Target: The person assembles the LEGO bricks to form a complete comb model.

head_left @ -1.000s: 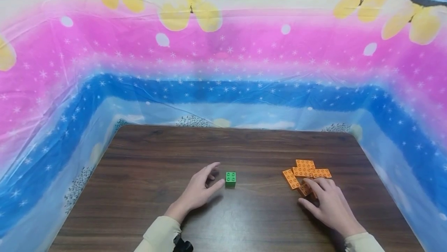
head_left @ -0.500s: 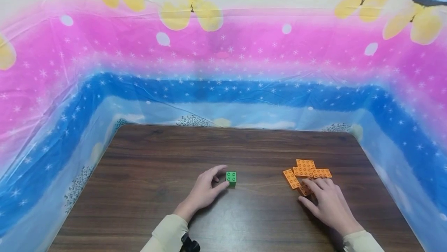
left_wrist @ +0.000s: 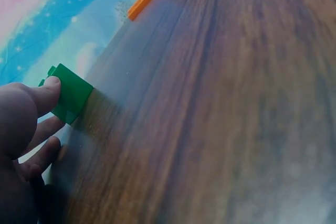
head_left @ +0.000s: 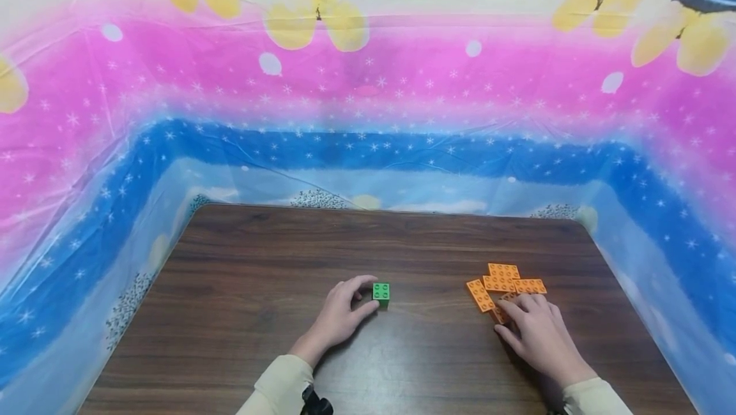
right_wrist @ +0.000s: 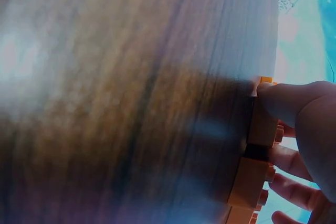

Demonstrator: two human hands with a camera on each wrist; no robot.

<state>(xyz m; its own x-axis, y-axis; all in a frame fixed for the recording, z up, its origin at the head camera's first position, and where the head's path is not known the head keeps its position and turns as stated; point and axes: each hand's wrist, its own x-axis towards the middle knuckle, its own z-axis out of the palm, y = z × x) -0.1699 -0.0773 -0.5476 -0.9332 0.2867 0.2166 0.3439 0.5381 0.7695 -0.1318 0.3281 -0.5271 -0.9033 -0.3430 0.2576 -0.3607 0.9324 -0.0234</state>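
Note:
In the head view, a green toy building brick [head_left: 381, 294] with studs on top stands on the dark wooden table [head_left: 356, 242]. My left hand [head_left: 338, 313] is at its left side, thumb at the near face and forefinger at the far one, pinching it. The left wrist view shows the thumb against the green brick [left_wrist: 73, 95]. My right hand [head_left: 543, 335] lies over the near bricks of an orange group [head_left: 499, 283]. Seen from the right wrist, thumb and fingers pinch an orange brick [right_wrist: 261, 127]; another orange brick [right_wrist: 249, 182] sits beside it, and the hand partly hides both.
A loose orange brick [head_left: 480, 295] lies angled at the group's left edge, and one more orange brick [head_left: 530, 286] lies at its right. Behind the table hangs a pink and blue printed cloth [head_left: 368, 83].
My left hand has moved right and its thumb and forefinger have come onto the green brick. The right hand has barely moved; its thumb has drawn slightly toward the fingers.

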